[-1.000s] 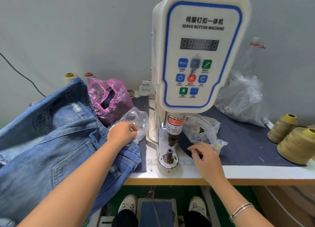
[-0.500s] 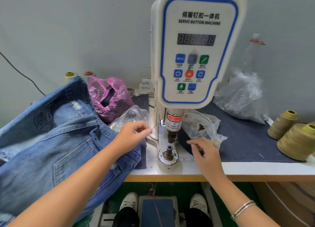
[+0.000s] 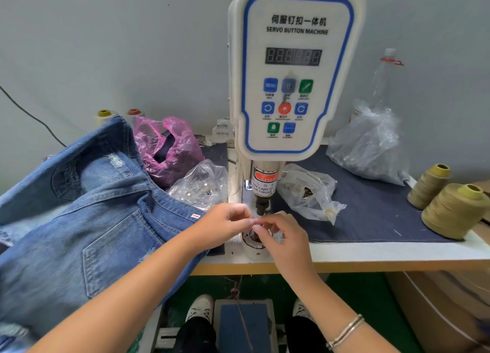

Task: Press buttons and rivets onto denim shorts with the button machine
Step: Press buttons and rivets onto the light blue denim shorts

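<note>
Loading was the step: left hand point(image 3: 225, 224) and right hand point(image 3: 281, 236), fingers curled, pinched something unseen over the machine point(image 3: 291, 74) die; shorts point(image 3: 87, 220) at nine o'clock needed sliding under next.

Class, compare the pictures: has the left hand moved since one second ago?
Yes. The left hand has gone right, off the denim shorts, to the machine's lower die.
</note>
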The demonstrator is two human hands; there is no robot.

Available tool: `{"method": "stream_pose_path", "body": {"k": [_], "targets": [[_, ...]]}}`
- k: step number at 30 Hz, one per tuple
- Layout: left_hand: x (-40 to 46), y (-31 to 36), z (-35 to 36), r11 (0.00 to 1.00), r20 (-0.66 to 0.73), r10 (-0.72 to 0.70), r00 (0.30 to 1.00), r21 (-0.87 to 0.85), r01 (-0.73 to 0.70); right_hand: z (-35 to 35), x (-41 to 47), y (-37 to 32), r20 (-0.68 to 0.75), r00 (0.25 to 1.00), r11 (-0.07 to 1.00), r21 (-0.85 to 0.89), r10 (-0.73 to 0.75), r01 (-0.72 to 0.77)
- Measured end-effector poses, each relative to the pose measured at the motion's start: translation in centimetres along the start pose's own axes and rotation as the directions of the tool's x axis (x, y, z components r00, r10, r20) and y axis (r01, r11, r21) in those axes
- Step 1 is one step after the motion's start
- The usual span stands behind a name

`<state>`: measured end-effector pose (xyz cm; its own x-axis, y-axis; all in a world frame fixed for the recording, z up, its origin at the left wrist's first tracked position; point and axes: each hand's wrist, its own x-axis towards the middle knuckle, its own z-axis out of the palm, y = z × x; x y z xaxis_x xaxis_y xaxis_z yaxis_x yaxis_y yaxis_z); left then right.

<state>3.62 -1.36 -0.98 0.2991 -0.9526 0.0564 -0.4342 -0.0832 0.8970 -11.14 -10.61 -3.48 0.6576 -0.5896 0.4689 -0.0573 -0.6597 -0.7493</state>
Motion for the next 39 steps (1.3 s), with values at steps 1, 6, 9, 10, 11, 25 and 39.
{"method": "stream_pose_path", "body": {"k": [1, 6, 9, 10, 11, 25, 39], "targets": [[0.0, 0.0, 0.1, 1.0, -0.001, 0.002, 1.0, -0.018, -0.002, 0.0, 0.1, -0.1, -0.019, 1.0, 1.0, -0.001, 0.009, -0.009], [0.0, 0.0, 0.1, 0.998, -0.021, -0.004, 1.0, -0.065, 0.003, -0.2, 0.4, 0.0, -0.038, 0.999, 0.999, -0.045, -0.027, 0.025], [0.0, -0.2, -0.2, 0.998, -0.052, -0.021, 0.998, -0.066, 0.018, -0.7, 0.9, 0.0, 0.017, 1.0, 0.999, 0.042, -0.005, 0.004], [0.1, -0.3, -0.3, 0.997, -0.097, -0.035, 0.995, -0.076, 0.028, -0.9, 1.2, 0.0, 0.047, 0.999, 0.996, 0.085, 0.012, -0.016], [0.3, -0.4, -0.4, 0.995, -0.159, -0.056, 0.986, -0.096, 0.04, -1.3, 1.5, 0.0, 0.083, 0.996, 0.992, 0.116, 0.033, -0.043], [2.0, -3.0, -1.0, 0.797, -0.325, -0.47, 0.82, -0.556, 0.236, -2.9, 4.1, 0.6, 0.353, 0.935, 0.998, -0.054, -0.018, 0.039], [2.2, -3.7, -1.1, 0.798, -0.331, -0.473, 0.816, -0.554, 0.238, -3.1, 3.9, 0.5, 0.326, 0.943, 0.989, -0.105, -0.066, 0.105]]}}
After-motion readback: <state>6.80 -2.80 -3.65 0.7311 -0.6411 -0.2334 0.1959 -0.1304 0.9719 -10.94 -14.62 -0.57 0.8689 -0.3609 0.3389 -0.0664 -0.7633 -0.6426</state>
